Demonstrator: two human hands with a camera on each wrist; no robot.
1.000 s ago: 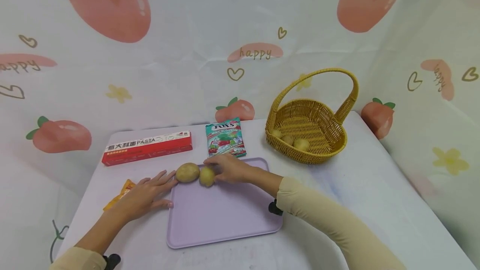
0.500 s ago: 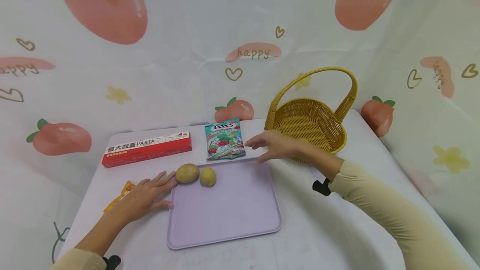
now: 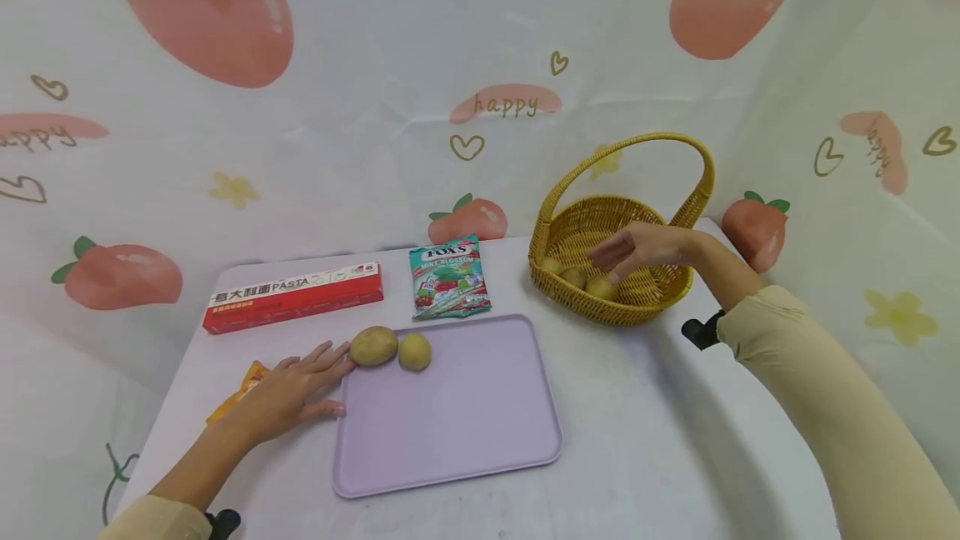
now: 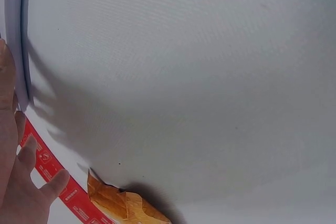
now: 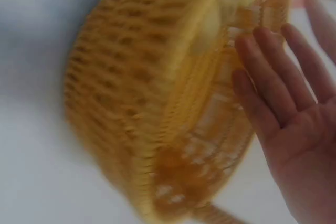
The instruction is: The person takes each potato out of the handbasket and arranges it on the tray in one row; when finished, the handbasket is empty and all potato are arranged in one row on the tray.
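Note:
Two potatoes sit side by side in the far left corner of the lilac tray [image 3: 450, 432]: a larger oval potato [image 3: 374, 346] and a smaller round potato [image 3: 415, 352]. My left hand [image 3: 296, 394] lies with fingers spread at the tray's left edge, its fingertips beside the larger potato. Over the yellow wicker basket [image 3: 573, 298] hovers my right hand [image 3: 645, 247], fingers extended, holding nothing. Inside the basket, along its near left side, are three small potatoes [image 3: 574, 277]. The right wrist view shows the bare palm [image 5: 315, 145] beside the basket wall [image 5: 121, 72].
A red and white pasta box [image 3: 296, 298] lies at the back left. Behind the tray is a green Fox's candy bag [image 3: 450, 277]. An orange packet [image 3: 243, 390] is partly covered by my left forearm. The basket's tall handle [image 3: 630, 142] arches above it.
My right hand has let go of the small round potato on the tray and moved right, over the basket. The left hand and both tray potatoes stay in place.

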